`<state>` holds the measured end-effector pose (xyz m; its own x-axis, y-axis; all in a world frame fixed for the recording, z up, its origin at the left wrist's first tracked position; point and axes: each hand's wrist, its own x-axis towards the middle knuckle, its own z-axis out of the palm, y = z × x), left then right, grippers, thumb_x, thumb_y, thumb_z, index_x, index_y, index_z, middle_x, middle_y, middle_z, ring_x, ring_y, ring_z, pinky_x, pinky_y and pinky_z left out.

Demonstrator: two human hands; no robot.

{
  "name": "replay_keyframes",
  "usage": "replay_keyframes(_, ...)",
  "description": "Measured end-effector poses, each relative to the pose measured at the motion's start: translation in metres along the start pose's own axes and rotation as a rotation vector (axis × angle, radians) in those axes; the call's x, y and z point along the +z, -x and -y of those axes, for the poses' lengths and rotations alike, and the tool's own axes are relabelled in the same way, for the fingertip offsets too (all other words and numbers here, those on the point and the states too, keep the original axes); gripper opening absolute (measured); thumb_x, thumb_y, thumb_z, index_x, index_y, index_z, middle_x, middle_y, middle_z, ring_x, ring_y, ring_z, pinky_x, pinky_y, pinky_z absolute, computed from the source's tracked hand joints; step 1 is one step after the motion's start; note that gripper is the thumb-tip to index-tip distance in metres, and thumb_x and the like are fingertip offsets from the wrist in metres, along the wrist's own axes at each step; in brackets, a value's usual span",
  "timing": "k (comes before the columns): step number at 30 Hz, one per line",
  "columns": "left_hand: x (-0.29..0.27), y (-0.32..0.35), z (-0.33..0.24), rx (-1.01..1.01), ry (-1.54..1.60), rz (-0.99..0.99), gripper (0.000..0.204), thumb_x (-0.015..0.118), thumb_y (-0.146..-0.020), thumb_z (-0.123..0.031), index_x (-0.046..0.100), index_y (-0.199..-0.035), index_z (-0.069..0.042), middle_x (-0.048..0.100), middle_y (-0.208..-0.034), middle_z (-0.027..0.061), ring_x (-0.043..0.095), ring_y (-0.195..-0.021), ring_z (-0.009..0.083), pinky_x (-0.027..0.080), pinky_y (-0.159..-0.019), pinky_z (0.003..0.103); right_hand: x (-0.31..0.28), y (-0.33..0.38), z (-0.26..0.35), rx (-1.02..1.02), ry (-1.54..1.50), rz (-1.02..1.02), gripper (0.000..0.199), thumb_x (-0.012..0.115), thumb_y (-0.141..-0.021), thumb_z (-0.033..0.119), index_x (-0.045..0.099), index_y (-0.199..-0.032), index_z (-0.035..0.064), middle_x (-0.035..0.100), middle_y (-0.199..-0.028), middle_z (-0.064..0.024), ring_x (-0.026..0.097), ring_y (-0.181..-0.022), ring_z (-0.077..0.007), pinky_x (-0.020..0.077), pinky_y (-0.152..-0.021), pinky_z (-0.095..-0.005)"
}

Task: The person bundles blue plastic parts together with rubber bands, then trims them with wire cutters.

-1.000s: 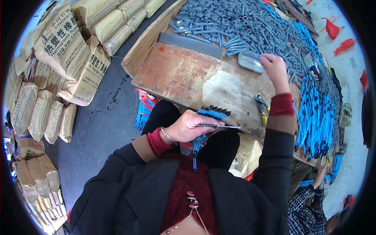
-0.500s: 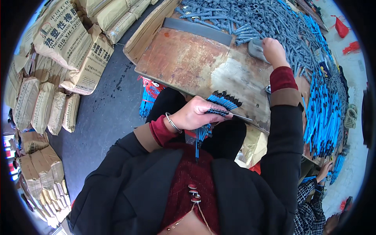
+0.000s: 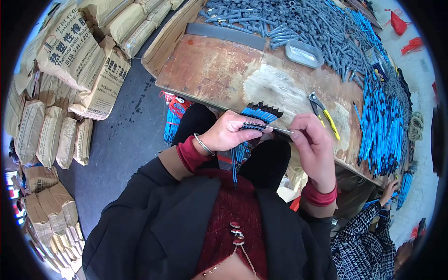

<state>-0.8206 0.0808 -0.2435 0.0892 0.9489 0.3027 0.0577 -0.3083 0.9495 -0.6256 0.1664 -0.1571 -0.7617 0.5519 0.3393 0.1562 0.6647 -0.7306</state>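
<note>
My left hand (image 3: 228, 133) is closed around a bundle of thin blue rods with black ends (image 3: 262, 113), held above my lap at the table's near edge. A thin metal wire (image 3: 280, 129) runs across the bundle and sticks out to the right. My right hand (image 3: 316, 144) pinches the wire's free end between thumb and fingertips. Just beyond it, yellow-handled pliers (image 3: 325, 115) lie on the worn wooden table (image 3: 212, 65). Farther back sits a shallow translucent plastic dish (image 3: 303, 54).
Grey plastic pieces (image 3: 298, 23) are heaped at the back, behind a grey strip (image 3: 224, 36). Many blue rods (image 3: 385, 126) lie at the right. Another person's hand (image 3: 388, 192) reaches in at the lower right. Paper sacks (image 3: 70, 51) stand stacked at the left.
My right hand has left the plastic dish and come back to the wire beside my left hand. The pliers, mostly hidden before, now show. The left hand keeps its bundle.
</note>
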Motion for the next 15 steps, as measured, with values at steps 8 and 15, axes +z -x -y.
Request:
replay_keyframes(8, 0.0039, -0.0012, -0.0031, 0.013, 0.023, -0.025, 0.02, 0.06, -0.079, 0.002, 0.064, -0.099, 0.002, 0.067, -0.099, 0.0114, 0.065, -0.09, 0.0195, 0.05, -0.081, 0.029, 0.0068, 0.0066, 0.0021, -0.009, 0.18, -0.24, 0.009, 0.061, -0.078, -0.003, 0.059, -0.086, -0.001, 0.053, -0.087, -0.008, 0.05, -0.074, -0.0159, 0.0396, -0.061, -0.0243)
replay_keyframes(15, 0.0047, -0.0004, 0.0036, 0.038, 0.045, -0.039, 0.024, 0.06, -0.082, -0.002, 0.064, -0.106, -0.002, 0.068, -0.097, 0.0072, 0.063, -0.084, 0.012, 0.049, -0.075, 0.025, 0.0073, 0.0061, 0.0068, 0.002, 0.175, -0.3, 0.008, 0.062, -0.078, -0.003, 0.059, -0.085, -0.0008, 0.053, -0.087, -0.0078, 0.05, -0.073, -0.0154, 0.0393, -0.06, -0.0238)
